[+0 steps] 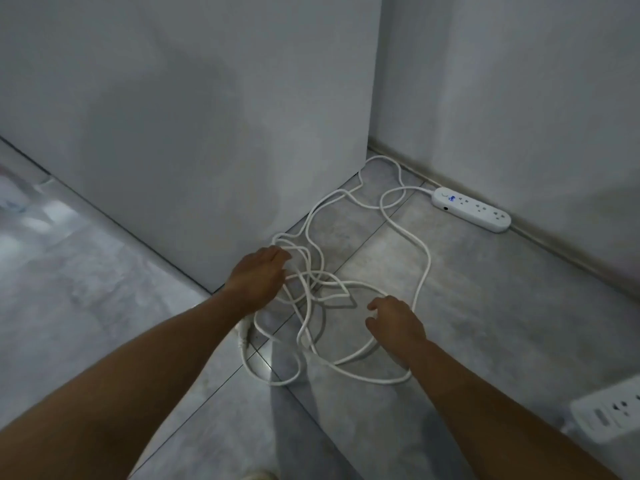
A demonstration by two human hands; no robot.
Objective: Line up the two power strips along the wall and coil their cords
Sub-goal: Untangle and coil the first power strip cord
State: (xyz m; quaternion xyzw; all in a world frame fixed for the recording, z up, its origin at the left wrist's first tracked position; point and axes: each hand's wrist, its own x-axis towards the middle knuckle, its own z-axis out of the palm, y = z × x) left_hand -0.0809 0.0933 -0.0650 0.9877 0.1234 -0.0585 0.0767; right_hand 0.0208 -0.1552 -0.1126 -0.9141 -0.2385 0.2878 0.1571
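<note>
- Both hands reach down over the tangled white cord (346,289) on the tiled floor (485,306): the left hand (258,278) spreads loosely with fingertips at the loops near the cabinet corner (214,289), the right hand (394,322) hovers half-curled, grasping nothing.
- One power strip (471,209) lies against the baseboard (571,261), apparently already placed.
- A second power strip (609,415) sits at the frame's lower right, well apart from the wall.
</note>
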